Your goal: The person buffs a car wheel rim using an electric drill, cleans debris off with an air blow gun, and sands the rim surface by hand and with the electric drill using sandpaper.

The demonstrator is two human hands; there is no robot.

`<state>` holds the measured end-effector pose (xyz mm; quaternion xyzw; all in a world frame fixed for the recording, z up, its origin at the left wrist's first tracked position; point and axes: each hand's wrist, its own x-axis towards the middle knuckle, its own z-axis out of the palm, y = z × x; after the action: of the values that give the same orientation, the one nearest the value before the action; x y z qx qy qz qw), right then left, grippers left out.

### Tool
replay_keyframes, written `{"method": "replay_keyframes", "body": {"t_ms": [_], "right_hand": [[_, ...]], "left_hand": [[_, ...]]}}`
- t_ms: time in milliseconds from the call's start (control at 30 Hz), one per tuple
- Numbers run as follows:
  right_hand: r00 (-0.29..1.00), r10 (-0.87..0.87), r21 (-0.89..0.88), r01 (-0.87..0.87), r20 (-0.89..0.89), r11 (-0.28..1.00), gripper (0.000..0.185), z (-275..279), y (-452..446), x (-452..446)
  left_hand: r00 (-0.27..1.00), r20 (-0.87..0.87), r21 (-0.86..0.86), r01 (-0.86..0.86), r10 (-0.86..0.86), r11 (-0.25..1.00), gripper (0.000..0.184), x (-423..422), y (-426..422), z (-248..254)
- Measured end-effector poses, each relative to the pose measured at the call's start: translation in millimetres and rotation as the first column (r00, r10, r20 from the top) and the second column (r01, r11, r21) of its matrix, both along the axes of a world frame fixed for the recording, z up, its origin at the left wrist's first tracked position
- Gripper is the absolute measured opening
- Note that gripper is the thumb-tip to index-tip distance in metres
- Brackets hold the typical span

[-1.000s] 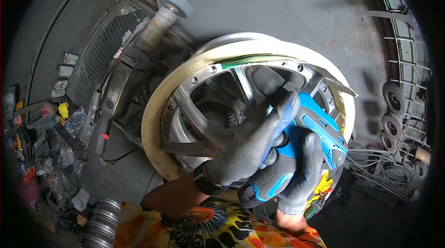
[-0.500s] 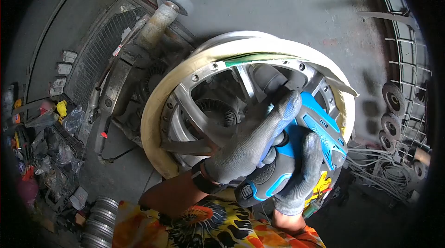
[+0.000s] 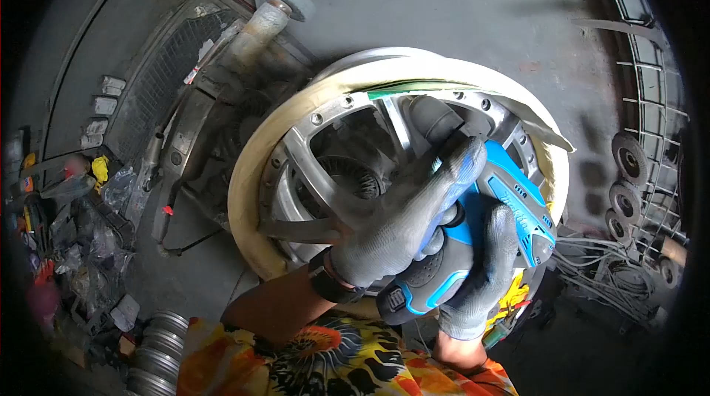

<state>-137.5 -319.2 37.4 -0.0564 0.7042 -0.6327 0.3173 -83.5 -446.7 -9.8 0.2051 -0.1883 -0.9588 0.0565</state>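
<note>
A blue and black power tool (image 3: 514,200) lies across the right side of a metal wheel rim (image 3: 314,167). My left hand (image 3: 407,218), in a grey glove, is wrapped round the tool's front part. Round its handle my right hand (image 3: 488,270), gloved too, is closed. The tool's dark head reaches toward the spokes; its tip is hard to make out. Pale yellow tape or covering (image 3: 248,196) wraps the rim's outer edge, with a loose flap at the right and a green strip at the top.
A bench grinder with a grey wheel (image 3: 287,0) stands at the upper left. Discs (image 3: 629,159) hang on a wire rack at the right, above coiled cables (image 3: 614,270). Stacked metal rings (image 3: 159,352) and cluttered bags (image 3: 96,248) are at the lower left.
The tool and both hands have shifted very slightly, still held together over the spokes. The view has moved a little, so the rim appears slightly further right.
</note>
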Motion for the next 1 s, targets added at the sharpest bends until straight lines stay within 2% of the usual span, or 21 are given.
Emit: {"method": "replay_keyframes", "body": {"t_ms": [100,167,233,267,367,467,533,600,667,900,933,967,1000], "right_hand": [[0.996,0.066,-0.027,-0.064,0.059,0.998,0.055,1.5,3.4,-3.7],[0.998,0.045,0.010,-0.045,-0.048,0.999,0.055,-4.2,10.0,-3.2],[0.996,0.046,-0.025,-0.048,-0.079,0.999,0.055,-15.7,20.0,-0.5],[0.993,0.046,-0.057,-0.053,-0.109,0.997,0.055,-18.8,22.6,0.6],[1.000,0.011,-0.107,-0.014,-0.030,0.994,0.051,-12.2,15.1,3.2],[0.998,0.063,-0.157,-0.062,0.004,0.986,0.051,-13.0,19.2,2.3],[0.997,0.072,-0.175,-0.075,-0.026,0.982,0.050,-21.0,30.2,-1.7],[0.995,0.085,-0.193,-0.094,-0.054,0.977,0.050,-24.0,32.4,-1.3],[0.998,0.060,-0.214,-0.059,-0.005,0.975,0.050,-25.5,30.1,0.9],[0.995,0.102,-0.174,-0.097,0.018,0.980,0.051,-18.3,22.7,-2.2],[0.978,0.200,-0.427,-0.157,0.058,0.890,0.052,-27.5,22.1,-5.0],[0.950,0.303,-0.650,-0.186,0.071,0.737,0.053,-32.4,21.2,-6.4],[0.950,0.302,-0.649,-0.186,0.071,0.737,0.053,-32.3,18.7,-5.4]], "left_hand": [[0.996,-0.054,-0.010,-0.073,0.072,0.997,0.052,-2.7,3.3,0.1],[0.993,-0.082,-0.007,-0.090,0.089,0.996,0.052,-3.1,2.5,0.5],[0.999,-0.010,-0.052,0.039,-0.040,0.998,0.056,-2.8,-0.7,-3.5],[0.999,-0.010,-0.051,0.038,-0.038,0.998,0.056,-1.8,-1.5,-4.5],[0.997,0.006,-0.052,0.081,-0.080,0.995,0.061,0.4,-1.0,-5.9],[0.999,0.042,-0.062,0.016,-0.013,0.998,0.065,-0.6,3.4,-6.5],[0.996,-0.038,-0.064,0.082,-0.085,0.995,0.066,-2.3,3.1,-16.0],[0.997,-0.020,-0.047,0.070,-0.071,0.996,0.065,-3.1,2.9,-13.8],[0.998,-0.009,-0.043,0.062,-0.062,0.997,0.064,-2.3,2.3,-11.1],[0.999,0.001,-0.051,0.049,-0.049,0.997,0.061,-3.6,3.9,-8.4],[0.998,-0.006,-0.054,0.057,-0.057,0.997,0.060,-3.4,3.6,-8.2],[0.998,-0.008,-0.059,0.065,-0.065,0.996,0.059,-3.3,3.5,-9.4],[0.997,-0.008,-0.062,0.072,-0.073,0.995,0.059,-2.5,2.9,-9.6]]}}
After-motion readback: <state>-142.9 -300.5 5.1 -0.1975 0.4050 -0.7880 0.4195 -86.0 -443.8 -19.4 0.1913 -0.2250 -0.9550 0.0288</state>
